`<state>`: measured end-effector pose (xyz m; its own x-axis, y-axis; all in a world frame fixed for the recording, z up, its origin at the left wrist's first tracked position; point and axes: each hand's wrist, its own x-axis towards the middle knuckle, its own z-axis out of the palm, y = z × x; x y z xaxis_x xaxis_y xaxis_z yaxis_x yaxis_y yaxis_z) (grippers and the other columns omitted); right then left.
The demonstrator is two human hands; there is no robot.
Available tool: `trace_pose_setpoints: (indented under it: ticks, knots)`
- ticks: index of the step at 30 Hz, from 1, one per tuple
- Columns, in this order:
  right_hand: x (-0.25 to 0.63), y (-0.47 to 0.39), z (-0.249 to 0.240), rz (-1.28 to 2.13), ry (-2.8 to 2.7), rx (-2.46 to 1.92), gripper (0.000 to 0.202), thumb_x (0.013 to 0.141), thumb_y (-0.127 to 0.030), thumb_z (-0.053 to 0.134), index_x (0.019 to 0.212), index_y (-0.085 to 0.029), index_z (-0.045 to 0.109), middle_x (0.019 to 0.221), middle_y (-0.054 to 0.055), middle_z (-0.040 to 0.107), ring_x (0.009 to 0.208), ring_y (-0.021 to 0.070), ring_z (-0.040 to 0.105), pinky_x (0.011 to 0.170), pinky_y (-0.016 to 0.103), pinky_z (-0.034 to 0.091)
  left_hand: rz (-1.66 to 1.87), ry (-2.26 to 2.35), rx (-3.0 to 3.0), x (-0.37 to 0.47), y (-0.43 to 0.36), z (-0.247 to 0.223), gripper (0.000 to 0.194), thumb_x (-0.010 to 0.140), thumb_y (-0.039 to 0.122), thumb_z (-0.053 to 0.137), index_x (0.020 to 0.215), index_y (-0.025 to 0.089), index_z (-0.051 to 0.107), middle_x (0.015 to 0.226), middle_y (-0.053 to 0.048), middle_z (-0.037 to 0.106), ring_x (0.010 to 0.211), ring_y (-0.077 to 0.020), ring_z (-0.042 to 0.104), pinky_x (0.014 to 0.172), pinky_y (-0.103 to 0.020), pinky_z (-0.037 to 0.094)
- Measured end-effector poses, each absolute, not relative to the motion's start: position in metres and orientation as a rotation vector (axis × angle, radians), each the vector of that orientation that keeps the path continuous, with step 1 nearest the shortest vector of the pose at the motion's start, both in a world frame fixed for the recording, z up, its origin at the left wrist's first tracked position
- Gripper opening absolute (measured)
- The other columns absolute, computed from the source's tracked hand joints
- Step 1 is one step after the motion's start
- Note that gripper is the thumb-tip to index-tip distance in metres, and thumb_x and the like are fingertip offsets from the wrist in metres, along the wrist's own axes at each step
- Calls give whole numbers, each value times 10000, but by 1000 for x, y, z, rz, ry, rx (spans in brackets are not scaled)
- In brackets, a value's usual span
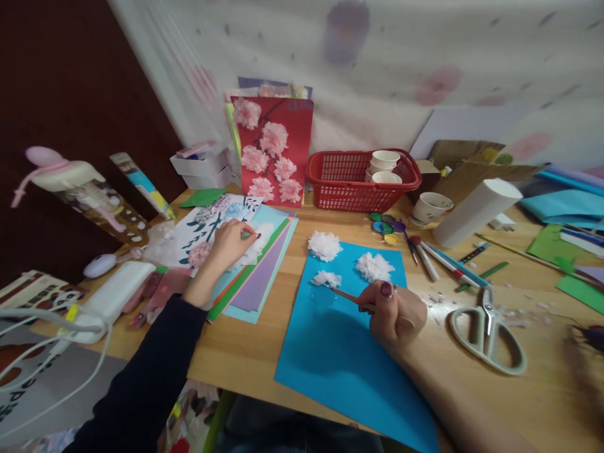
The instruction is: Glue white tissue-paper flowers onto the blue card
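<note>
My right hand (399, 314) grips a thin brownish stick (348, 296). Its tip meets the blue paper (340, 352) beside a shiny, clear wet-looking patch (323, 297). Just above that patch lies a small white tissue piece (326, 279). Two fuller white tissue flowers, one at the sheet's upper left corner (324, 245) and one nearer its right edge (374, 267), sit on the paper. My left hand (231, 245) is over the stacked papers at left, thumb and fingertips brought together above loose white tissue (253, 253). Whether anything is between those fingertips I cannot make out.
Behind stands a red card (302, 138) with pink tissue flowers, beside a red basket (340, 200) holding paper cups. Paint pots (387, 228), brushes (425, 259), scissors (486, 333) and a white roll (476, 214) lie at right. A bottle (89, 195) and white cables (56, 318) are at left.
</note>
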<state>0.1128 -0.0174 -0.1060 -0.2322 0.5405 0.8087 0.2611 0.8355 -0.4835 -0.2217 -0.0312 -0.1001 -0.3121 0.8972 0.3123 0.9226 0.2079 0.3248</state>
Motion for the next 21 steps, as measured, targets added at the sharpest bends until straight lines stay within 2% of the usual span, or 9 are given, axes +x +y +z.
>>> trace_pose_setpoints:
  ticks: [4,11,13,17,21]
  knots:
    - [113,-17,-106,309,-1841,-593,567,1030,-290,344,547,-199,625,432,-4,577,366,97,521,393,232,399,-615,-2427,-1776,-216,-28,-104,107,805,308,667,780,209,699,948,-104,702,944,-294,632,884,-416,464]
    - [113,-16,-110,322,-1839,-616,583,1026,-331,349,534,-205,636,411,-4,565,350,104,514,401,238,419,-741,-2433,-1767,-211,-29,-96,76,807,251,641,758,204,674,952,-83,706,976,-279,630,918,-415,451]
    - [113,-15,-110,311,-1843,-633,600,1032,-350,339,529,-207,632,405,-4,562,353,104,516,409,236,423,-903,-2397,-1807,-206,-31,-89,72,804,248,637,762,197,666,951,-74,712,975,-260,638,913,-392,461]
    - [112,-16,-106,288,-1880,-644,621,1047,-350,309,535,-208,632,406,-6,564,359,98,525,409,228,407,-1353,-2264,-1862,-188,-37,-76,108,801,298,646,779,193,662,830,-27,717,830,-196,654,819,-326,494]
    - [109,-17,-104,291,-1910,-663,601,1053,-319,309,562,-200,633,435,-2,583,381,98,543,430,230,411,-1632,-2219,-2120,-167,-44,-68,162,742,343,720,730,192,663,745,-18,711,742,-176,644,745,-315,506]
